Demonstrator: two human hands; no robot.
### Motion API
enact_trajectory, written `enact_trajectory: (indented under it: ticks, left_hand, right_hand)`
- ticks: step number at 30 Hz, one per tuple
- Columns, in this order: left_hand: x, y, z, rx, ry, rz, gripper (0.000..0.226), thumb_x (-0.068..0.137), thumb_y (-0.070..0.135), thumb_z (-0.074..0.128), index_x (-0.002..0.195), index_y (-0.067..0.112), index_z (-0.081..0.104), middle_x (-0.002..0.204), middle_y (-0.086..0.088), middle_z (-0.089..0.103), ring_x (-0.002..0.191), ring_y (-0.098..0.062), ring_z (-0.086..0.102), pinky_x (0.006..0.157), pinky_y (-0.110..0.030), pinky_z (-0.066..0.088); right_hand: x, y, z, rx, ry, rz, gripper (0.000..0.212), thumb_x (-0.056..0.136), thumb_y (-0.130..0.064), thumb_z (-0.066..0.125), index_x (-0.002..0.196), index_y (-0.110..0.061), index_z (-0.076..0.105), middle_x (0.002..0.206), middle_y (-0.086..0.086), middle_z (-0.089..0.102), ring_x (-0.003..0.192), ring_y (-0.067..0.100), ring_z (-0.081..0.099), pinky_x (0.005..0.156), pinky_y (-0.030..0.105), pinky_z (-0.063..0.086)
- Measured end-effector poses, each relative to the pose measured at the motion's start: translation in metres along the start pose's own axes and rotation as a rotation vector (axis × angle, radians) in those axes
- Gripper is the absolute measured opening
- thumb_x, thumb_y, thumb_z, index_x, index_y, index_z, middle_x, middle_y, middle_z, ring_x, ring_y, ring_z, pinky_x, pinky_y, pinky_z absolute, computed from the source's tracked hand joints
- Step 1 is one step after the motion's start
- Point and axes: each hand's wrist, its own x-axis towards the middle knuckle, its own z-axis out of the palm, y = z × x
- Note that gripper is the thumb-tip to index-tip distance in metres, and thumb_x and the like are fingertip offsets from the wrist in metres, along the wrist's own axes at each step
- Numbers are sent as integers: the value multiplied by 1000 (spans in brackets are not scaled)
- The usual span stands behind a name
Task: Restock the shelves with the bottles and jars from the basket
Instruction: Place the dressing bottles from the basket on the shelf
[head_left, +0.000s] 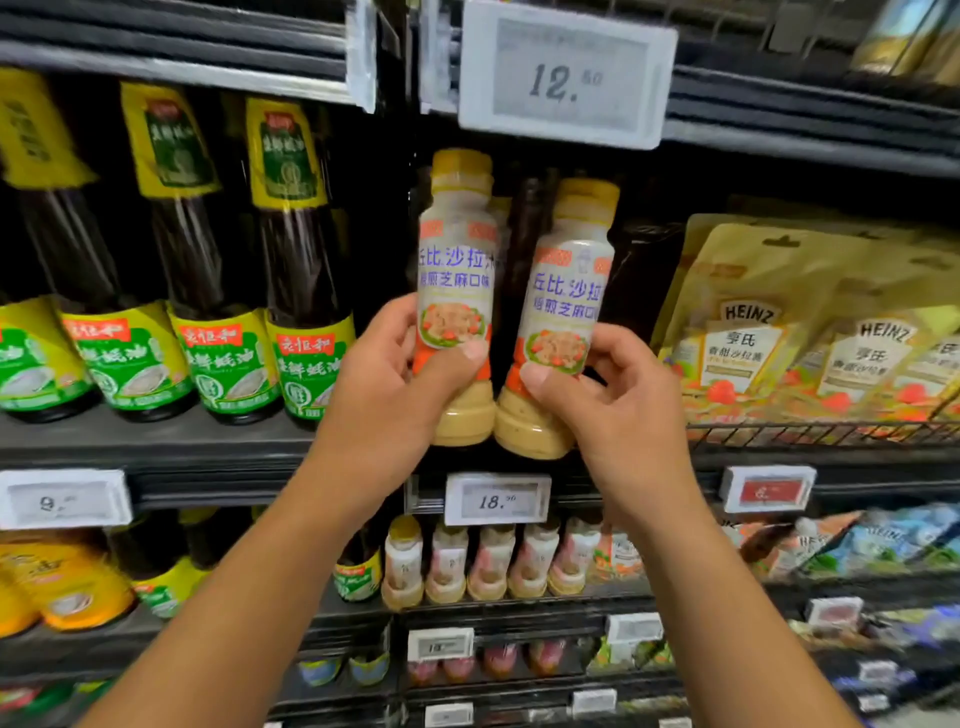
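Two salad-dressing bottles with yellow caps and white labels are held up side by side in front of the middle shelf (218, 447). My left hand (387, 384) grips the left bottle (457, 270) around its lower half, thumb across the label. My right hand (618, 400) grips the right bottle (569, 291), which leans slightly to the right, its base close to the shelf edge. The bases of the two bottles touch. The basket is out of view.
Dark sauce bottles with green-yellow labels (306, 291) fill the shelf to the left. Heinz pouches (748, 338) stand behind a wire rail on the right. Price tags (496, 499) hang on the shelf edges. A row of similar dressing bottles (493, 561) lines the shelf below.
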Motion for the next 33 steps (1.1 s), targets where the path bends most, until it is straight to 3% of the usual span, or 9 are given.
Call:
enact_trajectory:
  ticks: [6,11,15,18,24,28,33]
  left_hand:
    - [29,-2,-2,96,-110,-25,42,89,15,72,126,22,53,116,1,72,109,-13,68,94,-35,55]
    - [43,-11,-13,211,-157,-40,46,86,16,76,123,30,52,113,11,73,105,-5,69,83,-20,56]
    - [51,-20,-20,319,-121,-55,52,79,15,82,117,34,52,108,7,73,99,-7,71,87,-27,57]
    - [53,-24,-20,375,-131,-81,59,77,15,84,123,30,52,110,7,71,96,-7,71,87,-31,57]
    - [59,-31,-13,400,-140,-127,64,78,6,81,130,22,49,112,7,66,93,2,69,77,-15,56]
    - [63,-39,-10,376,-126,-144,64,78,3,81,130,21,48,113,6,65,91,4,69,75,-11,54]
    - [64,-47,-11,352,-115,-135,63,77,4,81,126,26,50,116,5,66,96,0,69,82,-18,56]
  right_hand:
    - [32,0,-10,-127,-45,-1,30,74,-20,82,101,-14,69,92,-5,78,87,8,74,73,22,56]
    - [46,12,-13,-233,-110,37,25,81,-17,83,104,-14,73,97,-7,78,92,8,74,76,20,58]
    - [54,20,-14,-355,-132,59,29,78,-18,85,104,-14,75,94,-11,78,88,3,74,75,17,57]
    - [58,22,-16,-451,-169,76,33,76,-20,87,106,-16,74,94,-11,78,87,0,73,75,15,57]
    - [63,24,-19,-532,-184,170,47,76,-26,87,118,-17,69,105,-8,75,96,6,71,93,35,57]
    - [65,23,-19,-563,-196,241,45,77,-25,87,117,-17,69,104,-6,75,96,10,71,95,39,57]
    - [68,22,-20,-582,-199,299,47,78,-24,85,121,-17,66,108,-4,74,101,15,69,98,42,54]
